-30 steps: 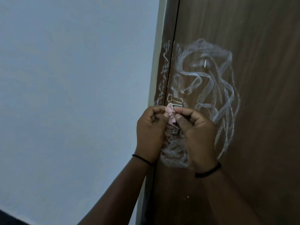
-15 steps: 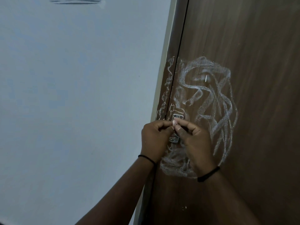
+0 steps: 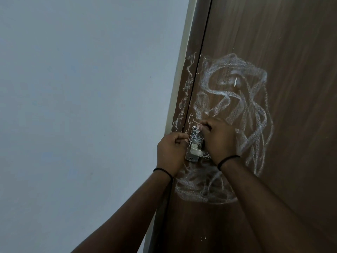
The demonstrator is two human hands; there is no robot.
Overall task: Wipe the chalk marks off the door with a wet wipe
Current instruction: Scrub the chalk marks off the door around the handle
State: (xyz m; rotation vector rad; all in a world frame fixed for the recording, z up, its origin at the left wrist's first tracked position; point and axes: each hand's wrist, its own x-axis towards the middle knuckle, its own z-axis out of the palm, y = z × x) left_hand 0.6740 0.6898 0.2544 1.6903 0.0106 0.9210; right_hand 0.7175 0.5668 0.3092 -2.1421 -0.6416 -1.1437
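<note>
A pale blue-grey wall (image 3: 82, 106) fills the left of the head view, and one dark brown wood-grain door (image 3: 291, 88) the right, with a brown door frame (image 3: 189, 84) between them. White chalk marks (image 3: 242, 99) are spread over the door in one tangled scribble, taller than it is wide; thinner strokes are seen on the frame, and a rounded patch lies below the hands. No letters or words can be read in the scribble, and no label or brand is made out anywhere.

Two forearms are raised from the bottom edge, each with one thin black wristband (image 3: 228, 160). The right hand (image 3: 218, 139) is pressed against the door with its fingers curled, and a small crumpled pinkish wet wipe (image 3: 198, 128) is pinched at the fingertips — only a scrap of it is visible, at the top corner of the lock, too bunched for any long axis to be told. The left hand (image 3: 171, 152) is closed in a loose fist beside the frame; whether anything is gripped in it cannot be told.

One metal lock plate (image 3: 195, 143) sits between the hands, its long axis running up the door — chalk strokes cross it too
</note>
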